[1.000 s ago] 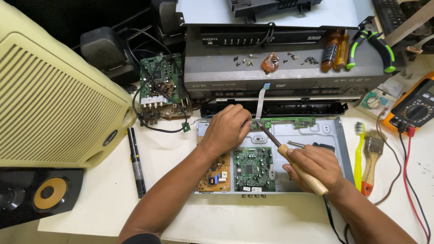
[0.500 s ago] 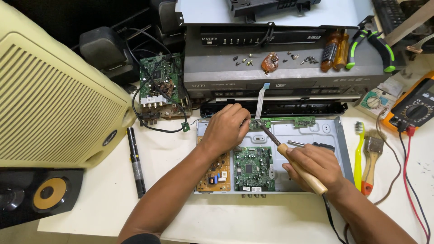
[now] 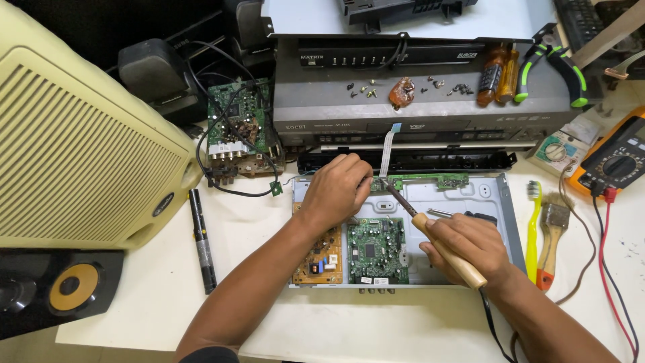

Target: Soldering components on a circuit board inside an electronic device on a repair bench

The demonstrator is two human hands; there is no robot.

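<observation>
While the open metal chassis [image 3: 500, 202] lies flat on the white bench [image 3: 255, 222], a soldering iron [image 3: 437, 242] with a wooden handle is held in the right hand [image 3: 470, 245], the fingers being wrapped firmly round the handle. Its metal tip is slanted up and to the left, ending at the narrow green board strip [image 3: 430, 181] along the chassis's far edge. The left hand [image 3: 336, 191] is laid curled over the upper left part of the chassis, its fingertips pinched together just beside the iron's tip; whether anything is held between them cannot be told. Below the hands, a square green circuit board [image 3: 376, 250] and an orange-brown board [image 3: 321, 259] are seen inside the chassis. A white ribbon cable [image 3: 386, 144] is run up from the strip to a grey player [image 3: 416, 101], on which loose screws [image 3: 363, 89] are scattered. A yellow toothbrush [image 3: 532, 225] and a paintbrush [image 3: 551, 235] are laid right of the chassis, a black pen [image 3: 201, 238] to its left, near a cream speaker cabinet [image 3: 80, 148].
</observation>
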